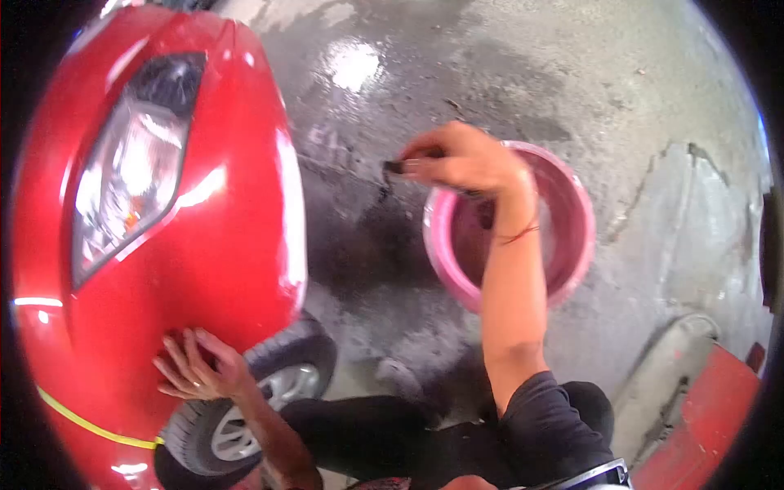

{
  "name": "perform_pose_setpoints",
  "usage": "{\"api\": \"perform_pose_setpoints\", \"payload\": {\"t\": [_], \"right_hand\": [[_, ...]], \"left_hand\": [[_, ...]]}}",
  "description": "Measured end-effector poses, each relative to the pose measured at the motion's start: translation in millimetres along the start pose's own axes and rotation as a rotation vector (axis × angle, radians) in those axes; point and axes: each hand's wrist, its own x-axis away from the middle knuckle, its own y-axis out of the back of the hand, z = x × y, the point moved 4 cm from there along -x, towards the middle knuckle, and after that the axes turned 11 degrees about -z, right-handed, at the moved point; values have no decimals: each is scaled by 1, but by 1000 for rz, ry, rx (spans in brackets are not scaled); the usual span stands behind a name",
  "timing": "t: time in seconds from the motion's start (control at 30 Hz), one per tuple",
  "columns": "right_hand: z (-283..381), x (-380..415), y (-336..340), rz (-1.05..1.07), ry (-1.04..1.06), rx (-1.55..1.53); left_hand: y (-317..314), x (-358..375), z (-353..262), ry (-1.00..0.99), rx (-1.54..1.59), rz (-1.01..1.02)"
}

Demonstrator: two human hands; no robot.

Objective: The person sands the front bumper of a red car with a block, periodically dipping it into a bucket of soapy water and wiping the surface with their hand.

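My left hand (200,369) lies on the red fender of a car (237,269), fingers spread, just above the front wheel (286,384). Out over the rim of a pink basin (581,204) reaches my right arm. The fingers of my right hand (465,159) are bent together in a pinch. A small, thin black piece (394,167) sticks out from the fingertips; its kind does not show clearly. Part of the basin's inside is hidden by my forearm, and something dark sits in it near the wrist.
The car's headlight (135,167) is at the upper left. Yellow tape (94,429) runs along the fender's lower part. Grey concrete floor (506,65), wet in patches, surrounds the basin. At the lower right lie a grey-white panel (674,367) and a red panel (710,416).
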Motion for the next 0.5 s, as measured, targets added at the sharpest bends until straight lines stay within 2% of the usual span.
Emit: {"api": "perform_pose_setpoints", "payload": {"t": [0.03,0.1,0.13,0.17,0.23,0.27,0.33,0.4,0.43,0.47,0.5], "right_hand": [[-8,15,21,13,-123,139],[-54,30,35,-45,-191,200],[-86,31,31,48,-218,286],[-119,33,23,138,-244,367],[-192,39,-9,152,-287,451],[-251,34,-34,125,-268,592],[-300,34,-75,112,-242,734],[-296,58,-106,-396,-681,690],[-223,72,-106,-194,-652,925],[-228,92,-121,-294,-341,1138],[-227,108,-130,-315,-237,1231]], "left_hand": [[0,-2,-1,-5,5,-20],[-3,0,0,14,20,-51],[-4,2,2,20,28,-80],[-5,1,2,22,35,-115],[-3,-1,1,6,32,-123],[-2,-1,1,9,34,-88],[-1,-1,1,3,41,-54],[-1,-4,0,6,55,-62],[0,-4,-1,0,77,-67],[0,-5,-2,5,85,-67],[3,-5,-2,2,78,-72]]}}
